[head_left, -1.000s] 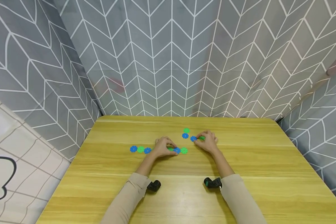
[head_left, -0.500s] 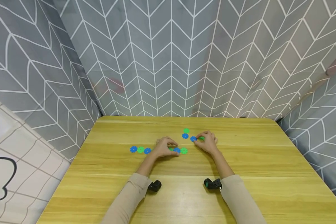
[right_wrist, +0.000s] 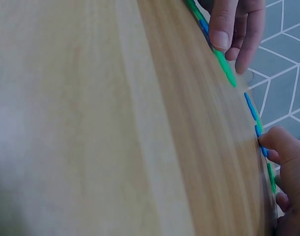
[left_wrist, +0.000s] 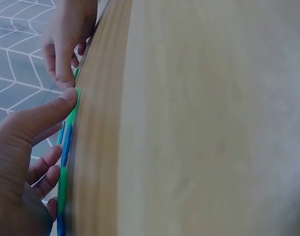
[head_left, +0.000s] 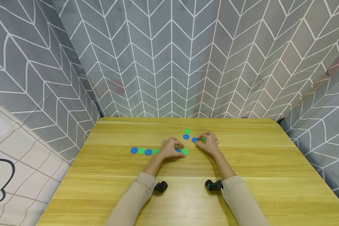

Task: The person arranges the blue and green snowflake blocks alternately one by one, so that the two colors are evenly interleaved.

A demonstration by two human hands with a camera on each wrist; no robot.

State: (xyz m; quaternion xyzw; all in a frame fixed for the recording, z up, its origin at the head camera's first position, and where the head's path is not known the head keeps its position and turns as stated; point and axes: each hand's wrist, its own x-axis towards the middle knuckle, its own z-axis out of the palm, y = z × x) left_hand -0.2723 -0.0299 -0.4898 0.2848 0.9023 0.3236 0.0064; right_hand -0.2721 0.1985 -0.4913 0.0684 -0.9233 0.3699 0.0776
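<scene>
Flat notched plastic discs, blue and green, lie on the wooden table in the head view. My left hand (head_left: 169, 148) is over the right part of a row of them, thumb and fingers spread apart around the row near its green end disc (head_left: 185, 152). In the right wrist view, that thumb (right_wrist: 221, 37) is right at the row's edge. My right hand (head_left: 210, 145) pinches a blue disc (head_left: 194, 140) between thumb and index finger. Beneath this hand lies a green disc (head_left: 203, 139), partly covered. Discs under my left palm are hidden.
Left of my left hand the row shows a blue disc (head_left: 134, 150), a green one (head_left: 141, 151), another blue and another green. A green disc (head_left: 187, 131) and a blue disc (head_left: 186, 137) lie farther back. A patterned curtain (head_left: 169, 62) hangs behind the table (head_left: 257, 163).
My left hand has opened its fingers wider and shifted right along the row, uncovering a green disc on its left. My right hand stays at the blue disc.
</scene>
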